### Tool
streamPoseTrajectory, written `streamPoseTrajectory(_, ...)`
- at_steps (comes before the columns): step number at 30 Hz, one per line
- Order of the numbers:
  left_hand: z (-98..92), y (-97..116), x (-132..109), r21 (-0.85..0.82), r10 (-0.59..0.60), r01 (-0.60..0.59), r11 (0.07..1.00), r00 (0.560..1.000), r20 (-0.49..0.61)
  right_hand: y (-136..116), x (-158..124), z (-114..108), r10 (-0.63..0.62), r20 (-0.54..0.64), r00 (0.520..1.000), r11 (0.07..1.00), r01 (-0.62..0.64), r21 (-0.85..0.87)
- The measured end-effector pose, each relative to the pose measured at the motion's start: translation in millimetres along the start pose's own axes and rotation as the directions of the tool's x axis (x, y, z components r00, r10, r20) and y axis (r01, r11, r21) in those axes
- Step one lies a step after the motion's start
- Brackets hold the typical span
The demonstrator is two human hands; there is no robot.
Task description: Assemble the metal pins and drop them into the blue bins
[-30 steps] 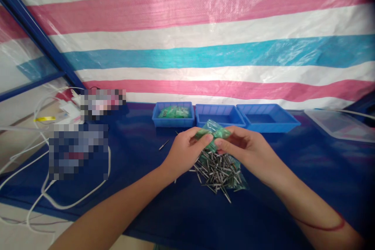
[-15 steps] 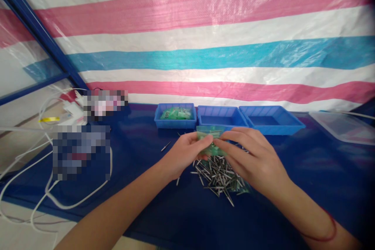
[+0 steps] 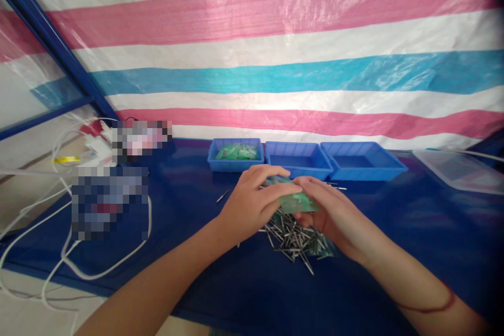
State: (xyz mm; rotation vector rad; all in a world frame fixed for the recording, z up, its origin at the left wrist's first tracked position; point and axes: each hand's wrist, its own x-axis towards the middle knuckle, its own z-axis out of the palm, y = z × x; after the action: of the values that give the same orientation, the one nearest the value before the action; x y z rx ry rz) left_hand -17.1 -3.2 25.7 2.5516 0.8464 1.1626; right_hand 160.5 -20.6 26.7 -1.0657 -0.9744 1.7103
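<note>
A small translucent green plastic bag [image 3: 298,203] is held between both hands just above the pile. My left hand [image 3: 251,195] is closed on its left and upper side, fingers reaching across the top. From the right, my right hand [image 3: 334,212] grips the bag with the thumb above and fingertips underneath. Below them lies a heap of thin silver metal pins [image 3: 290,240] resembling blind rivets, partly hidden by the hands. Whatever is inside the bag cannot be made out.
Behind the hands stand a blue bin [image 3: 235,164] with green bags in it, a middle blue bin [image 3: 299,160] and a right blue bin [image 3: 366,168]. One loose pin [image 3: 222,196] lies left. White cables [image 3: 94,275] cross the left side; a clear plastic lid [image 3: 459,170] is at right.
The bag has tilted and shifted slightly right and down. My left fingers have moved over its top, and my right hand has turned so its fingers are under the bag.
</note>
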Motion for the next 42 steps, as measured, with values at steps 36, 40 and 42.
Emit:
streamPoseTrajectory(36,-26.4,-56,19,0.566,-0.366,0.297,0.769,0.931,0.009,-16,7,-42,-0.416,0.4,0.817,0.024,0.449,-0.893)
streamPoseTrajectory(40,2.1,-34,21,0.57,-0.48,0.263,0.779,0.834,0.273,-15,7,-39,-0.376,0.4,0.836,0.015,0.437,-0.9)
streamPoseTrajectory(42,13.7,-33,22,0.587,-0.523,0.305,0.75,0.817,0.243,-15,6,-37,-0.347,0.415,0.841,0.03,0.452,-0.892)
